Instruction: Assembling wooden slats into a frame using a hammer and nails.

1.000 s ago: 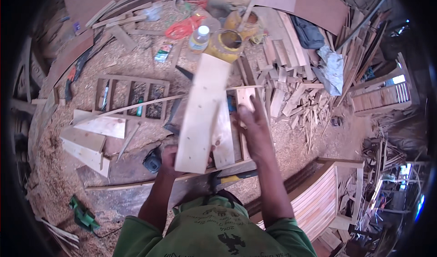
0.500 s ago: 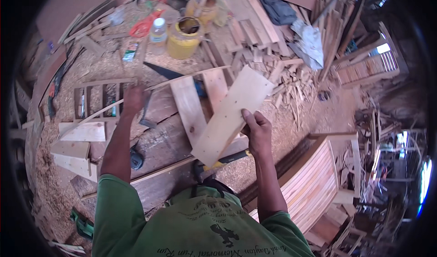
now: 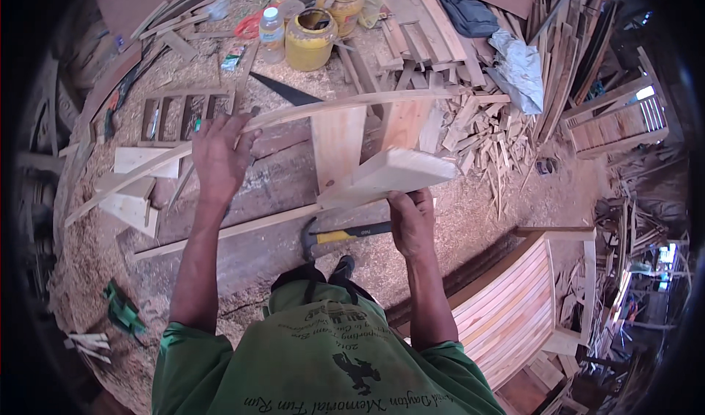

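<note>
While both hands are busy, count is: 2 hands, 1 short plank, 1 long thin strip, 1 upright board piece, 1 hammer, 1 handsaw, 1 yellow tub, 1 clear bottle.

Right hand [image 3: 411, 220] is clamped on the near edge of the short plank [image 3: 393, 176]; plank sits just above and ahead of the hand, tilted, its far end raised toward the right, over the dark workbench [image 3: 242, 246]. Left hand [image 3: 218, 154] is closed over the long thin strip [image 3: 308, 110], which runs across the bench from lower left to upper right, bowing; the hand grips it left of centre. 1 upright board piece [image 3: 338, 147] stands between the strip and the plank, touching the plank's left end.

Hammer [image 3: 341, 235], yellow-and-black handle, lies on the bench just left of the right hand, not touched. Handsaw [image 3: 283, 90] lies beyond the strip. Yellow tub [image 3: 310, 39] and clear bottle [image 3: 272, 31] stand side by side at the far edge, well apart from both hands. Scrap offcuts [image 3: 470, 114] are heaped to the right, too many to count.
</note>
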Action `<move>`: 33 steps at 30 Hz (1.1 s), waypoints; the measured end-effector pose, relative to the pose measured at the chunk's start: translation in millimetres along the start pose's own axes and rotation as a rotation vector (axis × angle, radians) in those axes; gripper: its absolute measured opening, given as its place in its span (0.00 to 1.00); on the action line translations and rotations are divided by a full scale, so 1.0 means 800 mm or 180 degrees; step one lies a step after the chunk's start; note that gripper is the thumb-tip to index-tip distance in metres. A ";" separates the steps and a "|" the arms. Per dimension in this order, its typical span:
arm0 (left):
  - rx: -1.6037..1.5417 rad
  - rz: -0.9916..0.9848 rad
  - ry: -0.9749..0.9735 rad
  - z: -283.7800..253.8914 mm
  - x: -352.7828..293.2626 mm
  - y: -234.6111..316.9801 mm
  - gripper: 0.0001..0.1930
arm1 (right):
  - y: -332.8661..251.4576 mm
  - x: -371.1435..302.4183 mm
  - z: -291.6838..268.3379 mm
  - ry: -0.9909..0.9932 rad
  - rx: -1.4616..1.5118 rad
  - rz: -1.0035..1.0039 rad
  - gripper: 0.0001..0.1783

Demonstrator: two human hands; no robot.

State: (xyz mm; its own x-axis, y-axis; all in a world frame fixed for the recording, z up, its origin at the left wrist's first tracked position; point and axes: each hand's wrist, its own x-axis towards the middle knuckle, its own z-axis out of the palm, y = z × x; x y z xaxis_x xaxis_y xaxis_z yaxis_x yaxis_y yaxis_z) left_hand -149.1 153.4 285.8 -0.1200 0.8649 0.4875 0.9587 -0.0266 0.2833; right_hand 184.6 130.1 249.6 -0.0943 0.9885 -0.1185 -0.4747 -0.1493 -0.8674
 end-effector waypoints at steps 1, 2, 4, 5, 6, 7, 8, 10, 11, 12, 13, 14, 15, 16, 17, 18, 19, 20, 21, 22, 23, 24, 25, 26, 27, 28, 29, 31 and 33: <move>-0.0072 0.0031 0.0150 -0.010 -0.011 0.018 0.16 | 0.010 -0.006 -0.001 -0.0032 -0.0009 0.0006 0.26; -0.0040 -0.0001 0.0158 -0.015 -0.023 0.032 0.16 | 0.018 -0.010 -0.005 -0.0071 -0.0023 0.0010 0.26; -0.0021 0.0112 0.0454 -0.023 -0.047 0.055 0.16 | 0.029 -0.015 -0.013 -0.0291 -0.0246 0.0236 0.24; 0.0019 0.0082 0.0450 -0.028 -0.058 0.064 0.16 | 0.031 -0.017 -0.004 -0.0670 -0.0507 0.0201 0.22; 0.0026 0.0027 0.0387 -0.034 -0.068 0.073 0.17 | 0.035 -0.019 0.004 -0.1053 -0.0764 0.0159 0.20; 0.0034 -0.0018 0.0326 -0.042 -0.076 0.079 0.17 | 0.044 -0.020 0.010 -0.1089 -0.0740 0.0177 0.20; 0.0011 -0.0049 0.0273 -0.045 -0.081 0.084 0.18 | 0.058 -0.019 0.010 -0.1313 -0.1028 0.0066 0.20; -0.0171 -0.0087 -0.0010 -0.060 -0.083 0.087 0.17 | 0.096 -0.013 0.009 -0.1551 -0.1054 -0.0157 0.18; -0.0347 -0.0129 -0.0282 -0.069 -0.081 0.087 0.16 | 0.114 -0.010 0.008 -0.1438 -0.1067 0.0044 0.19; -0.0330 -0.0139 -0.0256 -0.077 -0.077 0.091 0.16 | 0.129 -0.007 0.002 -0.1322 -0.1085 0.0243 0.21; -0.0749 -0.0522 -0.0701 -0.090 -0.076 0.094 0.16 | 0.128 -0.007 0.006 -0.1371 -0.1060 0.0238 0.21; -0.1178 -0.0902 -0.1139 -0.099 -0.077 0.098 0.16 | 0.125 -0.005 0.009 -0.1425 -0.1004 0.0301 0.22; -0.1149 -0.0908 -0.1110 -0.103 -0.081 0.100 0.16 | 0.123 -0.003 0.013 -0.1473 -0.0952 0.0359 0.24; -0.1253 -0.0914 -0.1083 -0.104 -0.088 0.098 0.16 | 0.127 -0.002 0.019 -0.1527 -0.0937 0.0356 0.24; -0.1359 -0.0910 -0.1057 -0.105 -0.093 0.097 0.16 | 0.134 -0.001 0.026 -0.1574 -0.0960 0.0159 0.25; -0.1330 -0.0918 -0.1020 -0.108 -0.097 0.096 0.16 | 0.140 -0.001 0.033 -0.1615 -0.0979 -0.0045 0.27; -0.1395 -0.1044 -0.1107 -0.104 -0.099 0.097 0.16 | 0.151 0.001 0.032 -0.1633 -0.0982 -0.0078 0.27; -0.1454 -0.1159 -0.1186 -0.102 -0.099 0.097 0.15 | 0.161 0.003 0.033 -0.1616 -0.0911 -0.0141 0.29; -0.1615 -0.1232 -0.1290 -0.100 -0.098 0.094 0.18 | 0.170 0.007 0.033 -0.1595 -0.0838 -0.0209 0.30; -0.1602 -0.1222 -0.1266 -0.101 -0.098 0.094 0.18 | 0.173 0.007 0.035 -0.1613 -0.0829 -0.0231 0.30; -0.1610 -0.1117 -0.1353 -0.102 -0.097 0.095 0.21 | 0.175 0.009 0.037 -0.1564 -0.0979 -0.0254 0.31; -0.1617 -0.1003 -0.1443 -0.103 -0.094 0.096 0.23 | 0.176 0.011 0.038 -0.1505 -0.1128 -0.0281 0.33; -0.1611 -0.0970 -0.1431 -0.102 -0.093 0.096 0.23 | 0.178 0.013 0.037 -0.1498 -0.1120 -0.0316 0.33; -0.1571 -0.0856 -0.1518 -0.101 -0.092 0.093 0.27 | 0.179 0.015 0.035 -0.1565 -0.1224 -0.0429 0.34; -0.1532 -0.0733 -0.1607 -0.099 -0.089 0.091 0.31 | 0.179 0.016 0.033 -0.1623 -0.1329 -0.0546 0.35; -0.1474 -0.0637 -0.1688 -0.098 -0.088 0.090 0.35 | 0.179 0.015 0.037 -0.1623 -0.1311 -0.0575 0.35; -0.1377 -0.0789 -0.1802 -0.097 -0.084 0.091 0.35 | 0.179 0.012 0.041 -0.1559 -0.1340 -0.0653 0.35; -0.1320 -0.0923 -0.1911 -0.102 -0.089 0.084 0.33 | 0.154 -0.010 0.062 -0.1482 -0.1597 -0.0789 0.39; -0.1314 -0.0929 -0.2034 -0.103 -0.078 0.089 0.32 | 0.135 -0.018 0.070 -0.1321 -0.1596 -0.0886 0.40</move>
State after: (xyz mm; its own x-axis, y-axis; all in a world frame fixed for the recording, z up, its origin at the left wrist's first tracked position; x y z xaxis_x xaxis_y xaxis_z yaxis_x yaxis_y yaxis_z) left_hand -94.4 56.2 343.4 -0.0603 0.9812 -0.1831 0.7243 0.1692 0.6684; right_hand 86.1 98.6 184.7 -0.4013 0.8819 0.2474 -0.0788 0.2358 -0.9686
